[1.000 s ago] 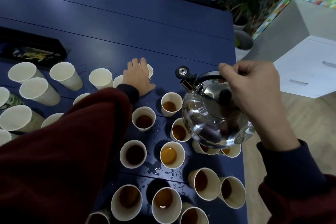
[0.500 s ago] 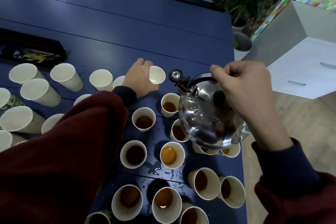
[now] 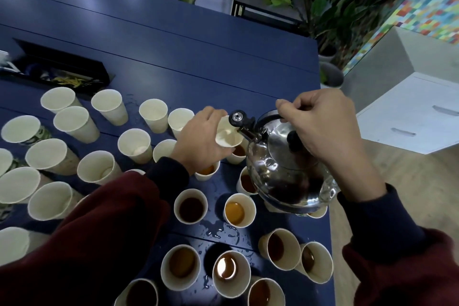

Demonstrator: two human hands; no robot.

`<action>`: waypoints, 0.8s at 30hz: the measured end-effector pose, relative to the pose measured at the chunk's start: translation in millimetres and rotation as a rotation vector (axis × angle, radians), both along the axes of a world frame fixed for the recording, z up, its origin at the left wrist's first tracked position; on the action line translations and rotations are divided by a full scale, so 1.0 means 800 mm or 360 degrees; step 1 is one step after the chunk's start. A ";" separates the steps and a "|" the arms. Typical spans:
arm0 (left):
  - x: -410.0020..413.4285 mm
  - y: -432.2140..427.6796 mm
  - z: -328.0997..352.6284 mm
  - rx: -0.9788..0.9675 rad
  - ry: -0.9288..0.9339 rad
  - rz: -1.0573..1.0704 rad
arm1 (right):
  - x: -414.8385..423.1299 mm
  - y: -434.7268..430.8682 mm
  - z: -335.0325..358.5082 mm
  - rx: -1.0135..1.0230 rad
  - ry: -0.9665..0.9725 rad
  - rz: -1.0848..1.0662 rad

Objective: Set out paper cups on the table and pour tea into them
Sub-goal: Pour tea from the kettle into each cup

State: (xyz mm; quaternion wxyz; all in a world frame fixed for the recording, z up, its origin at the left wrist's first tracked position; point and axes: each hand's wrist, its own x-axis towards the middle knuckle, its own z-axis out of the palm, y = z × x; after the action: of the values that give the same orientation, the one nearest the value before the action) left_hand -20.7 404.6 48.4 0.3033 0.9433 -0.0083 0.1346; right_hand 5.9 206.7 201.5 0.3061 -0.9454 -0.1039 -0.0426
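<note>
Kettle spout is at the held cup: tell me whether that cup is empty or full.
Empty: the cup in the left hand shows only pale inside, no brown tea.

Left hand (image 3: 200,140) has lifted an empty cup (image 3: 226,136) to the kettle (image 3: 285,171) spout.
</note>
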 end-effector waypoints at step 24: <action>-0.017 0.004 0.020 0.0191 0.0036 0.0023 | -0.018 0.011 0.017 -0.0097 -0.0045 0.0029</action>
State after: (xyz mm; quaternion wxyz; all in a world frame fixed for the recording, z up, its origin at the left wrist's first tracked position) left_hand -34.2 408.0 64.6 0.2454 0.9613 -0.0062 0.1254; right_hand -8.5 215.2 214.9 0.2759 -0.9526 -0.1180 -0.0499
